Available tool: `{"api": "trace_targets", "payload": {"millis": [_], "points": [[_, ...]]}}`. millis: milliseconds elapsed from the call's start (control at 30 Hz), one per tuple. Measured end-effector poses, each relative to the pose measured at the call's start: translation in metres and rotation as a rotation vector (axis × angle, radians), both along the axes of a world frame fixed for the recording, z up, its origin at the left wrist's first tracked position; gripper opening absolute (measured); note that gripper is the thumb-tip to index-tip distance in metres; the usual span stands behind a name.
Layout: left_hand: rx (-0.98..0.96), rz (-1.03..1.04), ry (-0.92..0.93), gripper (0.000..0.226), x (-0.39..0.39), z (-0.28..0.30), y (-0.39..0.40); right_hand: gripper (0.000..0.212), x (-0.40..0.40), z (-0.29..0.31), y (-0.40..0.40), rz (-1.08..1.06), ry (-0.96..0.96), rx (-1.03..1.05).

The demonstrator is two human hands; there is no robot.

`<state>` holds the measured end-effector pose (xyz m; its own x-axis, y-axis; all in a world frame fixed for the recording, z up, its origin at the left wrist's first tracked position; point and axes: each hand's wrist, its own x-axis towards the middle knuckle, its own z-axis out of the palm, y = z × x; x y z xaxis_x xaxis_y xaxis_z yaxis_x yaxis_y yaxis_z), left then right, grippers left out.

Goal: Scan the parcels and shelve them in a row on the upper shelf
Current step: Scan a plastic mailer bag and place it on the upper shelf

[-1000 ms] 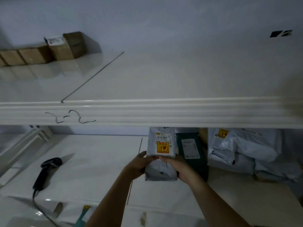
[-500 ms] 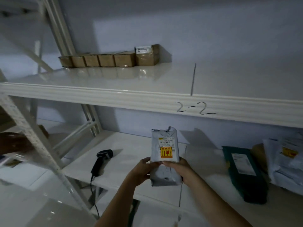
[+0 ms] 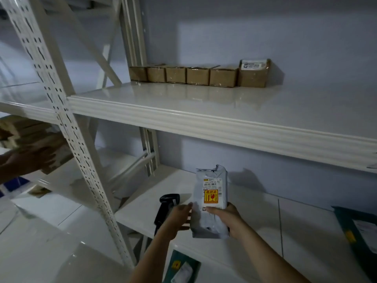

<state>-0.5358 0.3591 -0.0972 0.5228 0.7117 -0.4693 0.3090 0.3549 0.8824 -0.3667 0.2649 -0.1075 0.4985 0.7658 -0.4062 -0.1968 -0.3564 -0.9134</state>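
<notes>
A grey poly-bag parcel with a white label and a yellow-red fragile sticker stands upright above the lower shelf. My right hand grips its lower right side, thumb on the front. My left hand touches its lower left edge with straight fingers. A black handheld scanner lies on the lower shelf just left of my left hand. On the upper shelf, several brown cardboard boxes stand in a row against the wall, the rightmost one taller with a white label.
A perforated white upright runs diagonally at left. Another person's hand holds a cardboard box at the far left. A dark green parcel lies on the lower shelf at right; another green parcel lies below.
The view has swung left and up, bringing the row of boxes and the scanner nearer the centre. The parcel stays upright in my hands; my left fingers have straightened along its edge.
</notes>
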Motion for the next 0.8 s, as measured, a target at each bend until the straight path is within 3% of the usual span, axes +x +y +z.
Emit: {"api": "trace_targets", "payload": {"millis": [133, 233, 300, 367, 500, 667, 800], "points": [[-0.045, 0.102, 0.093, 0.032, -0.007, -0.021, 0.049, 0.043, 0.008, -0.015, 0.039, 0.004, 0.001, -0.005], [0.11, 0.122, 0.305, 0.035, -0.015, -0.036, 0.089, 0.034, 0.011, -0.026, 0.067, -0.013, 0.032, -0.025], [0.192, 0.058, 0.484, 0.06, -0.02, -0.048, 0.111, 0.033, 0.014, -0.036, 0.084, -0.024, 0.046, -0.043], [0.131, 0.008, 0.592, 0.085, -0.021, -0.062, 0.13, 0.035, 0.018, -0.044, 0.1, -0.022, 0.043, -0.064], [0.148, -0.128, 0.747, 0.072, -0.016, -0.081, 0.149, 0.037, 0.024, -0.054, 0.118, -0.016, 0.092, -0.076], [0.136, -0.202, 0.747, 0.062, -0.013, -0.095, 0.166, 0.036, 0.022, -0.057, 0.125, -0.049, 0.096, -0.071], [0.032, -0.268, 0.584, 0.057, -0.011, -0.11, 0.181, 0.03, 0.013, -0.049, 0.123, -0.103, 0.1, -0.084]]}}
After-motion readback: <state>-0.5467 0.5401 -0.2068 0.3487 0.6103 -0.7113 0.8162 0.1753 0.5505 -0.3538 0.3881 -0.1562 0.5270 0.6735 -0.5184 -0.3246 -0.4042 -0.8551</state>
